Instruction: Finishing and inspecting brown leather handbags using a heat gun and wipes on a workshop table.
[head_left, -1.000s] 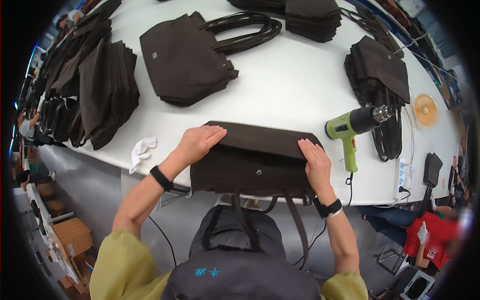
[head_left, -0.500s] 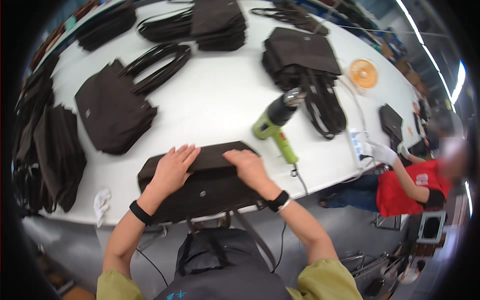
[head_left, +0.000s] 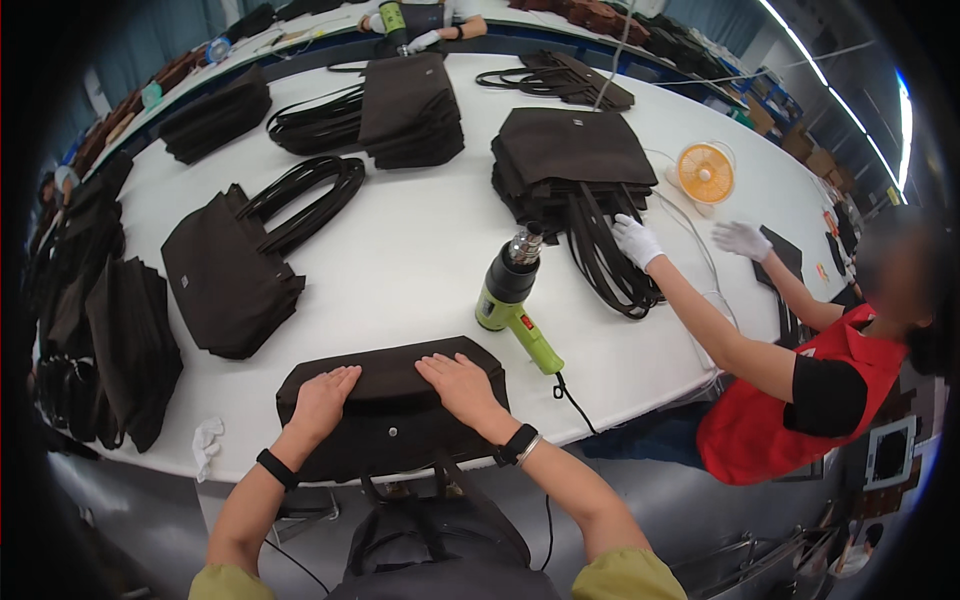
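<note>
A dark brown tote bag (head_left: 400,440) lies at the near table edge, its broad bottom panel facing up and its straps hanging toward my lap. My left hand (head_left: 326,398) rests flat on the left part of that panel, fingers stretched out. On the right part lies my right hand (head_left: 460,388), its fingers also extended and pressing on the surface. Neither hand grips anything. Just beyond my right hand, a green and black heat gun (head_left: 510,292) rests on the table with its nozzle pointing away from me.
Brown bag stacks stand at the left (head_left: 130,350), mid-left (head_left: 225,275), back (head_left: 410,110) and right (head_left: 575,150). An orange fan (head_left: 706,173) sits at the far right. A red-vested co-worker's white-gloved hand (head_left: 637,242) is at the right stack's straps. A white cloth (head_left: 207,445) lies near left.
My view has tilted up, showing another person across the table. The co-worker on the right has reached toward the right stack's straps. My hands stay on the bag, with little visible change.
</note>
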